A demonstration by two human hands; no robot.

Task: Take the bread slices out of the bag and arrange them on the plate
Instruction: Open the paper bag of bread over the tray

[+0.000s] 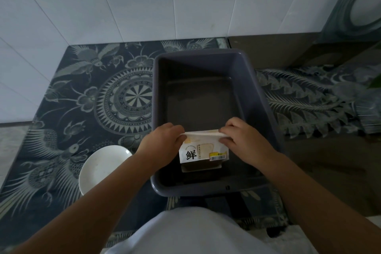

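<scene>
While both hands pinch its top edge, the bread bag [203, 151] stands upright in the near end of a grey plastic bin [255, 97], its printed face with a large black character turned toward the person. The bag's folded top runs left to right, and that is its long axis as seen from the head camera. The left hand [162, 144] has its grip clenched on the left end of the top fold; the right hand [243, 142] has its grip clenched on the right end, fingers curled over the seam. The bag looks closed, and no bread slices can be seen outside it. Apart from the bag, the bin holds nothing visible. A white plate [103, 169] sits on the tabletop [82, 93] just left of the bin, partly covered by the left forearm, with nothing on it. A dark patterned cloth covers the tabletop, and white wall tiles [123, 2] rise behind it.
</scene>
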